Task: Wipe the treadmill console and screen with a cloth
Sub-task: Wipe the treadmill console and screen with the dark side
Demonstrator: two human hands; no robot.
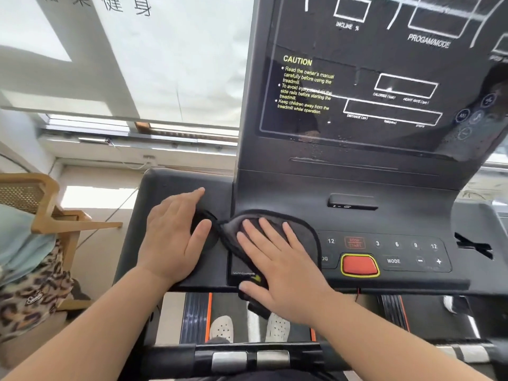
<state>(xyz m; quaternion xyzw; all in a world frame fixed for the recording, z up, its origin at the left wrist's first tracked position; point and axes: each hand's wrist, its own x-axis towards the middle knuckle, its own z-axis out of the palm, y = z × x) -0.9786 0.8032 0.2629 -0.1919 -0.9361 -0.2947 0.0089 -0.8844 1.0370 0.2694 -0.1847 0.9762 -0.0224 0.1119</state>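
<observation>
two hands are on the treadmill console (398, 215). the right hand (277, 265) lies flat, fingers spread, on a dark grey cloth (299, 229) with a black hem. it presses the cloth onto the left end of the keypad strip, and the near part of the cloth hangs over the console's near edge by the thumb. the spread palm probably serves to keep broad contact for wiping. the left hand (176, 237) rests flat, fingers straight and holding nothing, on the left wing of the console, partly over a round recess (202, 235) and just beside the cloth's corner. this looks like a brace for balance.

the screen (357, 92) stands at the far side, above the keypad. specks or droplets show along its lower edge, so it likely needs a pass.

legible markings:
- screen: "caution", "read the owner's manual carefully before using the treadmill", "keep children away from the treadmill while operation", "incline %", "progam/mode", "calories", "heart rate", "distance".
- keypad: "12", "stop start", "3", "6", "9", "12", "mode", "−", "+".
- red button (359, 264): no writing visible.
</observation>
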